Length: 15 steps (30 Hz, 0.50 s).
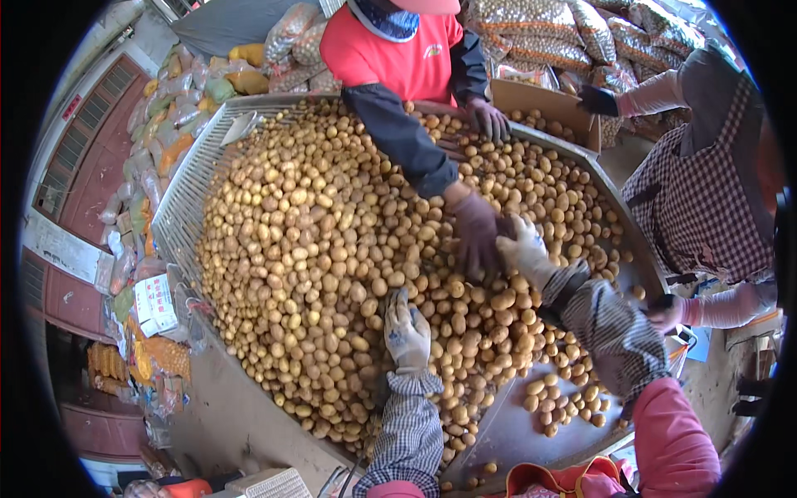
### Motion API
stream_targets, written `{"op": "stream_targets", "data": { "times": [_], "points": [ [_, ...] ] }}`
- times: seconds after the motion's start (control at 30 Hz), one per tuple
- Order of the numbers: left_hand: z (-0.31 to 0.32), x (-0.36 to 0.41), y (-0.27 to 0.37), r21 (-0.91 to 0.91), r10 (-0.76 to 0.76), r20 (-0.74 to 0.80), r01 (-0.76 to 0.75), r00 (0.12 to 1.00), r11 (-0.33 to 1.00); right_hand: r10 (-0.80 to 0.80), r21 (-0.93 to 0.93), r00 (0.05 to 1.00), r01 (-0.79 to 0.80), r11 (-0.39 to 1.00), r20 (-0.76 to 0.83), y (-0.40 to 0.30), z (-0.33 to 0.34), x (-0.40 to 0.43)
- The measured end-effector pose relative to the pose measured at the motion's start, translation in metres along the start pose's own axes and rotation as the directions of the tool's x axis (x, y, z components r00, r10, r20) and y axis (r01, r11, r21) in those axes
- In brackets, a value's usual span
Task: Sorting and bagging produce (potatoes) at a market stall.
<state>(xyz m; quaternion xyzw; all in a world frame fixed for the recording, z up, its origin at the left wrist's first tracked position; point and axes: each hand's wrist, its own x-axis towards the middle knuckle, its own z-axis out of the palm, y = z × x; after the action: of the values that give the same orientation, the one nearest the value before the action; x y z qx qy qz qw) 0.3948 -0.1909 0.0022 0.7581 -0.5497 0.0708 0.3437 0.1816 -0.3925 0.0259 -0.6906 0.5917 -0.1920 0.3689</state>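
A broad heap of small yellow-brown potatoes [292, 249] covers a metal sorting table [504, 429]. My left hand [408, 333], in a whitish work glove, rests on the near middle of the heap with thumb and fingers apart. Further right, my right hand [526, 252] wears a matching glove and reaches across the potatoes. Its fingertips meet or overlap the purple-gloved hand [479, 233] of a co-worker opposite. Whether it grips a potato is hidden by blur and that glove. Checked sleeve covers are on both my forearms.
Slatted bars [187, 205] form the table's left side, with a scoop-like tool [240, 127] on them. A cardboard box [542, 112] stands beyond the far rim. Another person in a checked apron [703, 193] is at right. Filled mesh sacks [529, 31] are stacked behind.
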Motion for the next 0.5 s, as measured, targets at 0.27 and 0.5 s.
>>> {"op": "stream_targets", "data": {
  "times": [0.27, 0.5],
  "points": [
    [0.016, -0.019, 0.055, -0.149, -0.109, 0.145, 0.131, 0.983, 0.98, -0.296, -0.531, 0.951, 0.299, 0.793, 0.092, -0.023, 0.069, -0.169],
    [0.028, -0.067, 0.124, -0.297, 0.065, 0.263, 0.017, 0.963, 0.955, -0.396, -0.595, 0.89, 0.448, 0.668, 0.226, 0.07, 0.019, -0.211]
  ]
}}
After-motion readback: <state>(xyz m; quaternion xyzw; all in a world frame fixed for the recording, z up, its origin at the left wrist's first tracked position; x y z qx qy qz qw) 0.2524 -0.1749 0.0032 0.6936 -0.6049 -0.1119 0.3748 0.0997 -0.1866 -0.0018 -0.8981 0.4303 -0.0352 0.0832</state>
